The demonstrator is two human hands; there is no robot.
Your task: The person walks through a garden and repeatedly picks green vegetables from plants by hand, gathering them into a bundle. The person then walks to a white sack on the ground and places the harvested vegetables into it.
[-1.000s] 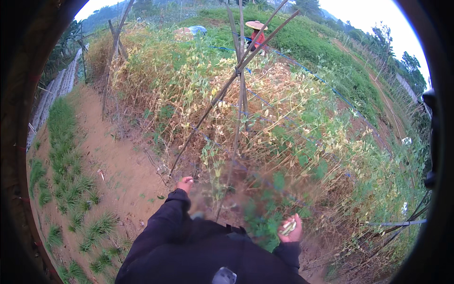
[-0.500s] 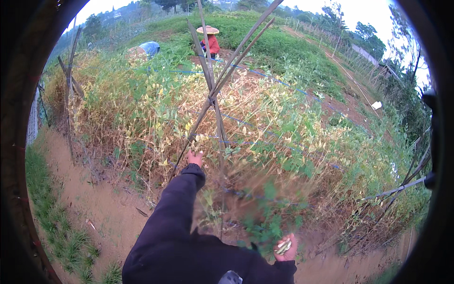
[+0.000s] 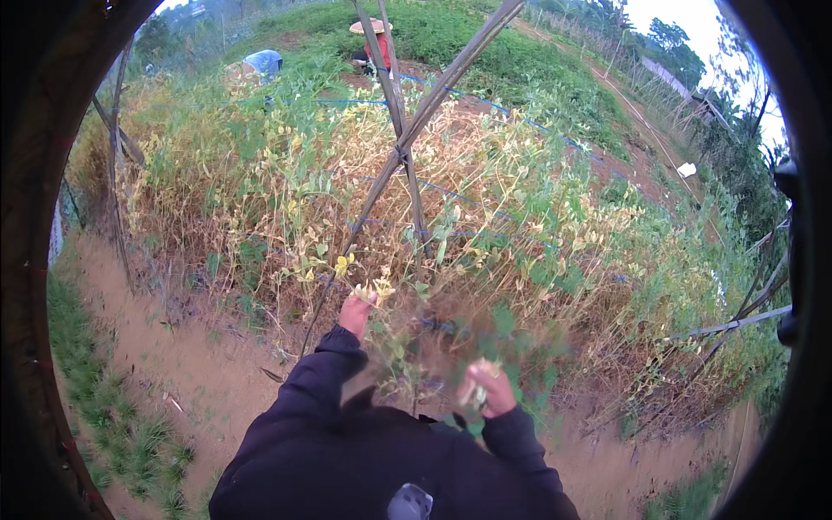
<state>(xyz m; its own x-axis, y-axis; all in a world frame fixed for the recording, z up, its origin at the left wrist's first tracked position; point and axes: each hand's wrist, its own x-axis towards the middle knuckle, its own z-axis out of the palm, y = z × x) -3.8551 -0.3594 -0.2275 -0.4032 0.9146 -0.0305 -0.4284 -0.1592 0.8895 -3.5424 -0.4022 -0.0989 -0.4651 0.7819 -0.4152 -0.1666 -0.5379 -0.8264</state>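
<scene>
The left hand (image 3: 355,314) is narrow, thumb and fingers drawn close together at a pale yellow sprig (image 3: 380,291) that sits just beyond the fingertips; whether they pinch it or only touch it, I cannot tell. The right hand (image 3: 492,390), blurred, is curled around what look like a few pale pods (image 3: 476,395), showing at its left side against the fingers.

The pods are probably light, smooth and fairly crisp, so a loose curl should keep them in the palm; a hard squeeze might bruise or split them, and a slack one could let a slim one slide out. The sprig looks papery, likely almost weightless and brittle: best taken by the stalk just under the leaves, between thumb and forefinger, since a pull on leaf alone may simply tear it.

Between the two hands stand thin green stems (image 3: 397,354), probably soft and bendy. Beyond the left hand spread dried vines (image 3: 286,212), tangled and likely to snag on one another. Farther up and to the right of that hand rise crossed wooden poles (image 3: 458,80), stiff by the look of them, with blue string (image 3: 347,101) strung past. Left of the left hand lies brown soil (image 3: 173,338); far beyond is a person in a broad hat (image 3: 383,50)
</scene>
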